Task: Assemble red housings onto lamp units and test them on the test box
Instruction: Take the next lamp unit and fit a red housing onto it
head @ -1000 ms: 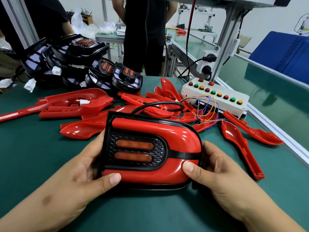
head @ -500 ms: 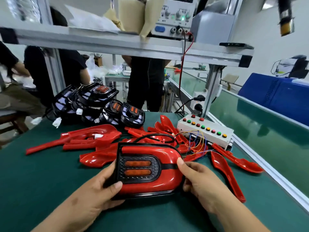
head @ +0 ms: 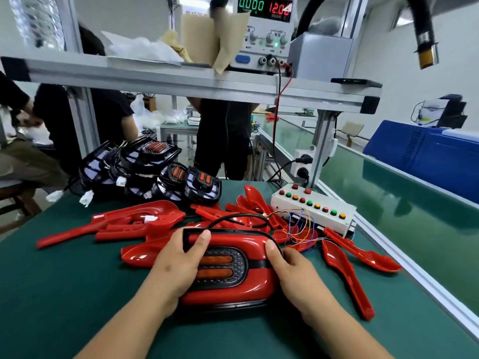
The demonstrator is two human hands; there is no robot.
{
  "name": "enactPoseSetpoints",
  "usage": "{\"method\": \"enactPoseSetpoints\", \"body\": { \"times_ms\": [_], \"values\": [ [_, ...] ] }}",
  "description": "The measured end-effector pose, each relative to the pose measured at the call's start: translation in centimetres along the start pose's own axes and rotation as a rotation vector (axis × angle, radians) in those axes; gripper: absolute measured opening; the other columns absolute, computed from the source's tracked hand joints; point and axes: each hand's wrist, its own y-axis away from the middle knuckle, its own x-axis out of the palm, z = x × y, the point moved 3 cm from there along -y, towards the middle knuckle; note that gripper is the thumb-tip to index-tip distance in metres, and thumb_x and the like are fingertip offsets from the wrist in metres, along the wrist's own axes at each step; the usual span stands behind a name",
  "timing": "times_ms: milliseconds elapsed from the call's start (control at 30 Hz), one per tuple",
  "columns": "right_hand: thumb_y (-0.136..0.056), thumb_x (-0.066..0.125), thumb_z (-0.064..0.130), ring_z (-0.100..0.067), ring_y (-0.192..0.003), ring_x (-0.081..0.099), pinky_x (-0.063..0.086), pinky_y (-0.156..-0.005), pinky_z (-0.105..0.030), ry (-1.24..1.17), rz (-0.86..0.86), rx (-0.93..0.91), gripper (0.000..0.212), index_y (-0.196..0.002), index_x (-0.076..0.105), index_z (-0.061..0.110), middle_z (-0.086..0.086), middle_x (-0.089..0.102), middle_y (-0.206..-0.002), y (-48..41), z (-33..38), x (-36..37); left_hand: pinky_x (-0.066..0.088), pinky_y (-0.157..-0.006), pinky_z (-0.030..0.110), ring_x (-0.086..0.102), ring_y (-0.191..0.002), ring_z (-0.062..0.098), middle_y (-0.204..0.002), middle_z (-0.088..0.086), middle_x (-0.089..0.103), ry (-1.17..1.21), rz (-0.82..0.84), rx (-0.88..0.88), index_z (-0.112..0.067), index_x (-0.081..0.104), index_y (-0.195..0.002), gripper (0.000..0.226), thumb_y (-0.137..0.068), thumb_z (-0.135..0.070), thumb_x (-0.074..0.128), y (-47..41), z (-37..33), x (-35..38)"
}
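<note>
A lamp unit (head: 233, 265) with a red housing and two orange lenses lies flat on the green mat in front of me. My left hand (head: 178, 263) lies over its left end, thumb on the black rim at the top. My right hand (head: 293, 273) grips its right end, thumb on the housing. A black cable runs from the lamp toward the white test box (head: 315, 213), which has coloured buttons and loose coloured wires. Several loose red housings (head: 134, 224) lie behind the lamp. Bare black lamp units (head: 155, 172) are piled at the back left.
More red housing pieces (head: 347, 273) lie to the right of the lamp. A power supply (head: 264, 35) reading 12.0 stands on the shelf above. A conveyor belt (head: 404, 216) runs along the right. People stand and sit behind the bench.
The view has tilted up, showing the shelf and power supply. My left hand has shifted from the lamp's lower left edge onto its top left. My right thumb rose to the upper right edge.
</note>
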Motion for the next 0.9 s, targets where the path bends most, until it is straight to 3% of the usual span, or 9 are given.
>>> {"method": "enactPoseSetpoints", "body": {
  "times_ms": [67, 167, 267, 433, 767, 900],
  "values": [
    [-0.075, 0.05, 0.073, -0.007, -0.087, 0.069, 0.055, -0.081, -0.029, -0.002, 0.016, -0.005, 0.058, -0.095, 0.067, 0.02, 0.007, 0.073, -0.093, -0.1, -0.1, -0.1, 0.057, -0.086, 0.041, 0.07, -0.097, 0.015, -0.102, -0.007, 0.074, 0.046, -0.028, 0.043, -0.037, 0.061, -0.104, 0.04, -0.074, -0.062, 0.059, -0.1, 0.2, 0.4],
    [-0.065, 0.049, 0.076, -0.001, -0.084, 0.068, 0.052, -0.073, -0.021, -0.029, 0.025, -0.002, 0.06, -0.09, 0.065, 0.024, 0.012, 0.072, -0.09, -0.2, -0.3, -0.3, 0.061, -0.067, 0.041, 0.074, -0.086, 0.026, -0.099, 0.002, 0.075, 0.2, 0.011, 0.082, -0.027, 0.061, -0.105, 0.03, -0.082, -0.047, 0.061, -0.1, 0.4, 1.0],
    [-0.063, 0.05, 0.075, -0.004, -0.086, 0.069, 0.054, -0.079, -0.025, -0.033, 0.02, -0.034, 0.061, -0.09, 0.066, 0.023, 0.01, 0.073, -0.092, -0.4, -0.5, -0.1, 0.06, -0.055, 0.041, 0.074, -0.077, 0.034, -0.093, 0.009, 0.075, 0.309, 0.011, 0.102, -0.016, 0.059, -0.107, 0.03, -0.083, -0.035, 0.062, 0.0, 0.2, 1.3],
    [-0.065, 0.048, 0.078, -0.007, -0.089, 0.069, 0.055, -0.085, -0.033, 0.001, -0.016, -0.094, 0.067, -0.094, 0.069, 0.021, 0.008, 0.074, -0.093, -0.6, -1.0, 0.1, 0.059, -0.056, 0.046, 0.074, -0.077, 0.038, -0.092, 0.013, 0.075, 0.339, 0.009, 0.09, -0.014, 0.056, -0.108, 0.023, -0.091, -0.028, 0.06, -0.6, 0.8, 1.4],
    [-0.064, 0.053, 0.077, -0.011, -0.085, 0.072, 0.055, -0.079, -0.03, -0.12, 0.01, -0.053, 0.068, -0.091, 0.071, 0.017, 0.007, 0.076, -0.087, 0.2, -0.7, 0.0, 0.061, -0.063, 0.038, 0.075, -0.087, 0.027, -0.098, 0.008, 0.076, 0.227, 0.089, -0.017, -0.023, 0.06, -0.113, 0.028, -0.101, -0.04, 0.043, -0.9, 0.7, 0.8],
    [-0.06, 0.05, 0.079, -0.014, -0.082, 0.072, 0.056, -0.078, -0.031, -0.124, 0.007, 0.023, 0.072, -0.085, 0.072, 0.014, 0.004, 0.076, -0.084, 0.3, -0.4, -0.2, 0.058, -0.053, 0.028, 0.075, -0.078, 0.018, -0.091, 0.0, 0.077, 0.191, 0.1, -0.127, -0.024, 0.058, -0.115, 0.028, -0.102, -0.042, 0.041, -0.9, 1.0, 0.4]
  ]
}}
